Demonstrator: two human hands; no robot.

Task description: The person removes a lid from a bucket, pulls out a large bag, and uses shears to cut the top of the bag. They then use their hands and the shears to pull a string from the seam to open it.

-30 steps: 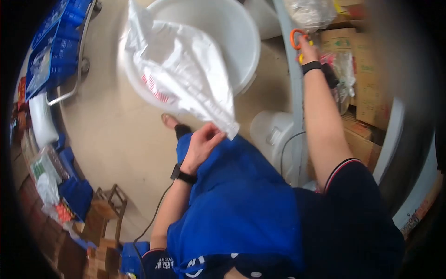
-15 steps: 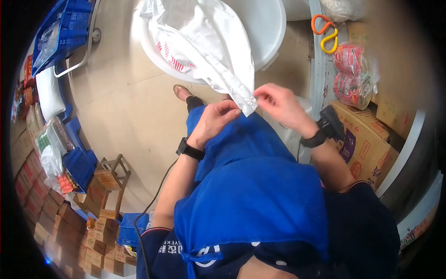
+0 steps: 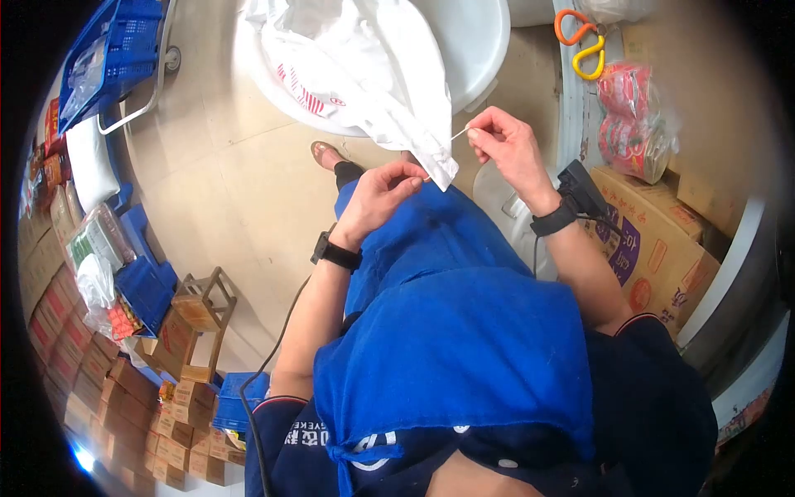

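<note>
A white sack [image 3: 364, 79] with red print lies across a pale round tub [image 3: 487, 58], its narrow end hanging toward me. My left hand [image 3: 377, 197] pinches the edge of that end near its tip, fingers closed. To the right, my right hand [image 3: 512, 156] is closed with thumb and forefinger on a thin white thread [image 3: 460, 132]. The thread stretches from the sack's edge to my fingertips. That hand is apart from the sack itself.
Orange-and-yellow-handled scissors [image 3: 583, 43] hang at the upper right, above plastic-wrapped red packs [image 3: 627, 124]. A cardboard box [image 3: 658, 257] stands beside my right arm. On the left are a blue basket cart [image 3: 124, 50], a small wooden stool [image 3: 199, 311] and stacked cartons [image 3: 174, 427].
My right hand has moved up and away from the sack's end, and a taut thread now shows between them. My left hand stays at the edge, shifted slightly.
</note>
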